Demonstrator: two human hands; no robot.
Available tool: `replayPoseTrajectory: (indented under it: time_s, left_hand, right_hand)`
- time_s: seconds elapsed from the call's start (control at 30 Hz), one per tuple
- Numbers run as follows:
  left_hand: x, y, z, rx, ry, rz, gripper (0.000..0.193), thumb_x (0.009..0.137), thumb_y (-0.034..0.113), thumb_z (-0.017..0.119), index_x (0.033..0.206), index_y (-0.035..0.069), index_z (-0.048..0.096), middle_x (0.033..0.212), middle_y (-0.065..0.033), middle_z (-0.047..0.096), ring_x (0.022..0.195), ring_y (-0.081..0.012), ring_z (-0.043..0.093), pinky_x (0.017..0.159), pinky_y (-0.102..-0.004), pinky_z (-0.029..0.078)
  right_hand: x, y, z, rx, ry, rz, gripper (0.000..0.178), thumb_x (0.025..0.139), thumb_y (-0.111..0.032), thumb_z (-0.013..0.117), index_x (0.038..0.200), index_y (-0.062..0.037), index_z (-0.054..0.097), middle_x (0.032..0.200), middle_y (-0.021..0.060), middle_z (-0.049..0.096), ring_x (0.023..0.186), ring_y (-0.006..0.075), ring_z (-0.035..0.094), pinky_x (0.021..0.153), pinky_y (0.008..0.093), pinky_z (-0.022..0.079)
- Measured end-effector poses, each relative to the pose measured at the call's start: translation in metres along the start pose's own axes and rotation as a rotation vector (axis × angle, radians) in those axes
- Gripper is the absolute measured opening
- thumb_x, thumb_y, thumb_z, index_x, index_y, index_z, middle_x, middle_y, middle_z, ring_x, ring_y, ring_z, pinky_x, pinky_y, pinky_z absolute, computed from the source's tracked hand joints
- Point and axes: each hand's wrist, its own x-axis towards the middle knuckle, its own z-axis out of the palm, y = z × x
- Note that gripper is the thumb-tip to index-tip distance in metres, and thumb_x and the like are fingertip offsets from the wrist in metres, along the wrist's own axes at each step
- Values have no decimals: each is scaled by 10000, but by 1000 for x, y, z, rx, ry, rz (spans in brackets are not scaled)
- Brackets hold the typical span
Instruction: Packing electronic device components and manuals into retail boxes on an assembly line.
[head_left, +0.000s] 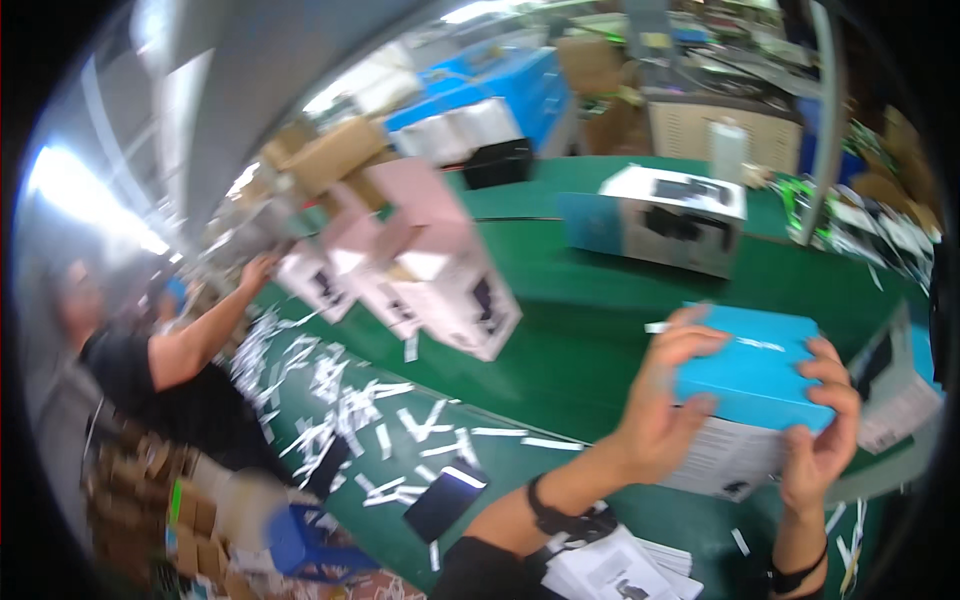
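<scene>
**Hands gripping a blue box over the green table**

Hands are working at the lower right of the head view. The left hand point(668, 395) is clasping the near left side of a blue box point(755, 375), its fingers curling over the top edge and its thumb pressing against the blue face. The right hand point(822, 425) is gripping the right corner of the same box, fingers wrapping over the top and down the side. Both hands are closing firmly on the box, which is sitting tilted, blue face up, white printed side facing down toward the person. It is hanging just above the green table point(580, 340), near its right end. Each wrist is wearing a dark band.

Leaflets point(615, 570) are lying by the bottom edge, under the left forearm. White paper strips point(350, 410) are lying scattered over the table's left part, and a dark flat card point(445, 500) is lying among them. Pink-and-white boxes point(420, 260) are standing stacked at the middle of the table, blurred. A blue-and-white box point(660, 220) is standing further back, well apart from the hands. Another carton point(895, 385) is sitting just beside the held box, on its right.

A co-worker in dark clothes is standing at the left, one arm point(205, 330) reaching toward the pink boxes. Brown cartons point(330, 150) are piling up behind, out of focus
</scene>
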Motion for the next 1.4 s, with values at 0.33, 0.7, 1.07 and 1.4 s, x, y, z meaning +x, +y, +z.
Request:
replayPoseTrajectory:
  time_s: [0.33, 0.7, 1.07, 1.4]
  left_hand:
    - [-15, 9, 3, -10, 46, 26, 204, 1005, 160, 583, 1128, 7, 639, 1245, -174, 630, 1301, -426, 494, 1137, -584, 318]
    - [-21, 4, 5, -38, 38, 175, 169, 982, 119, 564, 1090, 8, 631, 1201, -172, 667, 1270, -434, 504, 1159, -667, 233]
    - [-19, 12, 20, 240, 140, 290, 278, 705, 102, 875, 916, 64, 699, 1055, -26, 747, 1068, -312, 611, 1156, -756, 133]
    - [-20, 24, 12, 291, 153, 379, 216, 742, 149, 873, 831, 72, 692, 1046, -12, 745, 950, -266, 650, 1110, -794, 208]
  right_hand:
    - [0, -10, -8, 144, -18, 179, 255, 919, -237, 703, 998, -37, 566, 1096, 138, 590, 1315, 366, 466, 1161, 542, 248]
    - [-14, 28, -10, 100, 3, 8, 506, 875, -579, 725, 893, -103, 553, 994, 69, 599, 1293, 386, 470, 1162, 630, 244]
    - [-23, 68, -22, 249, 22, -82, 529, 882, -626, 685, 856, -113, 557, 932, 51, 574, 1124, 347, 478, 1162, 679, 225]
    - [-32, 61, -17, 110, -51, -250, 396, 938, -504, 679, 908, -140, 526, 913, 38, 544, 1162, 376, 504, 1150, 769, 168]
